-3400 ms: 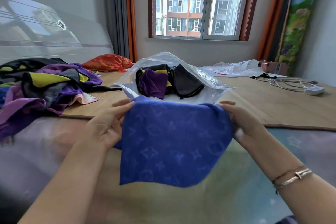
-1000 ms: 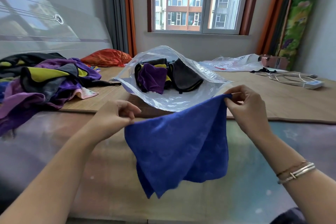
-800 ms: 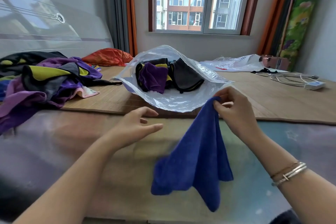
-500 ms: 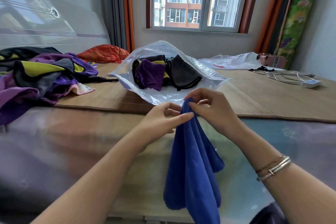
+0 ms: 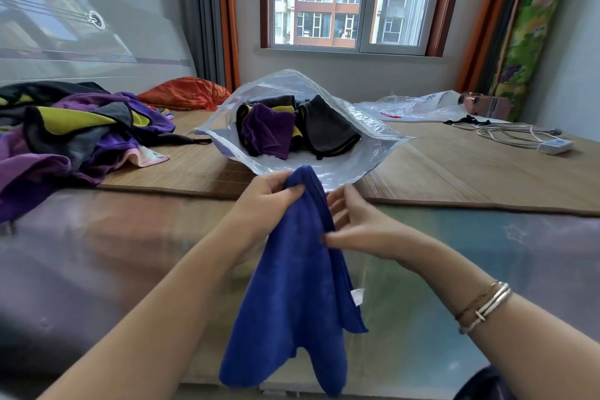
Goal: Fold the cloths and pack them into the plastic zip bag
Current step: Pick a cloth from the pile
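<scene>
A blue cloth [image 5: 293, 283] is held up in the air just in front of the open plastic zip bag [image 5: 367, 136], which lies on the bed. Its top is gripped in the curled left hand [image 5: 271, 201]; its edge is pinched lower down by the right hand [image 5: 355, 224]. The hanging cloth looks bunched, so an uneven fold or a slipped corner is likely. Folded purple and dark cloths [image 5: 292, 132] already fill the bag's mouth. An unfolded pile [image 5: 71, 136] waits at left; a cable [image 5: 516, 136] lies well apart at right.
</scene>
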{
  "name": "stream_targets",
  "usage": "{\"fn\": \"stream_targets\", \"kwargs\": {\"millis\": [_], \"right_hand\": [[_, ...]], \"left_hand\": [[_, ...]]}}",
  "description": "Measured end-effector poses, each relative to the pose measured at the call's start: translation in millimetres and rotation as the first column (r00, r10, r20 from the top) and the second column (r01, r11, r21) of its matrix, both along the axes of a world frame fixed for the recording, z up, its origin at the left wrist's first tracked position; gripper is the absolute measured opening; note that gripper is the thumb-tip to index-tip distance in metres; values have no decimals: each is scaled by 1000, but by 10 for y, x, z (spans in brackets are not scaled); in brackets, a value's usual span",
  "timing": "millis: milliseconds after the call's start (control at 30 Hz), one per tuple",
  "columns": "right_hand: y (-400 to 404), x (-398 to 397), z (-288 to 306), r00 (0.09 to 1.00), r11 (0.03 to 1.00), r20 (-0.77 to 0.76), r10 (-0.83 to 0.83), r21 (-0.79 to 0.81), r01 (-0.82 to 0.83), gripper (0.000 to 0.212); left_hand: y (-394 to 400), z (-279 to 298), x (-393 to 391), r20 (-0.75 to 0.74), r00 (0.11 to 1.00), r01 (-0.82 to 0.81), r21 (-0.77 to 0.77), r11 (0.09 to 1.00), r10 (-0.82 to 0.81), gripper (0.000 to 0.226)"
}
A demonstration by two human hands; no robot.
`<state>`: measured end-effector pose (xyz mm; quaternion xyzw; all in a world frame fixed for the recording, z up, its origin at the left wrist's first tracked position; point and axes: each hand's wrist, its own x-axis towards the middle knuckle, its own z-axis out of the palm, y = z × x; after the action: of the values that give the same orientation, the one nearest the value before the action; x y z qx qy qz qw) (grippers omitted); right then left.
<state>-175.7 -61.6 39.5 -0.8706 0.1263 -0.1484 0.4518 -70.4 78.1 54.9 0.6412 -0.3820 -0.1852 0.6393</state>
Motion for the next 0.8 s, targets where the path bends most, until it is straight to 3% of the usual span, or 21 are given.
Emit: {"fn": "stream_targets", "kwargs": {"millis": [133, 233, 367, 533, 600, 633, 700, 800], "right_hand": [[-23, -50, -152, 980, 995, -183, 84, -44, -94, 49], [-80, -90, -199, 948, 989, -288, 139, -2, -146, 41], [-241, -170, -242, 925, 991, -373, 74, -79, -111, 14], [-381, -219, -338, 886, 974, -464, -4, -203, -102, 25], [-442, -264, -258, 898, 975, -438, -48, -217, -53, 18], [-457, -308, -182, 916, 984, -400, -40, -176, -34, 9], [-485, -411, -12, 961, 998, -274, -35, -57, 20, 9], [-515, -525, 132, 984, 987, -122, -132, 79, 142, 13]], "left_hand": [[84, 31, 45, -131, 986, 95, -93, 991, -106, 21], [141, 29, 113, -168, 980, 96, -75, 992, -108, 22], [203, 48, 197, -222, 969, 89, -97, 991, -109, 24], [236, 99, 224, -269, 961, 32, -117, 993, -63, 23], [254, 123, 256, -232, 970, -88, -60, 994, 72, 25], [270, 127, 285, -151, 972, -183, -4, 983, 181, 28], [303, 105, 372, 67, 933, -358, 88, 930, 353, 30], [319, 39, 483, 120, 914, -401, 133, 906, 387, 26]]}}
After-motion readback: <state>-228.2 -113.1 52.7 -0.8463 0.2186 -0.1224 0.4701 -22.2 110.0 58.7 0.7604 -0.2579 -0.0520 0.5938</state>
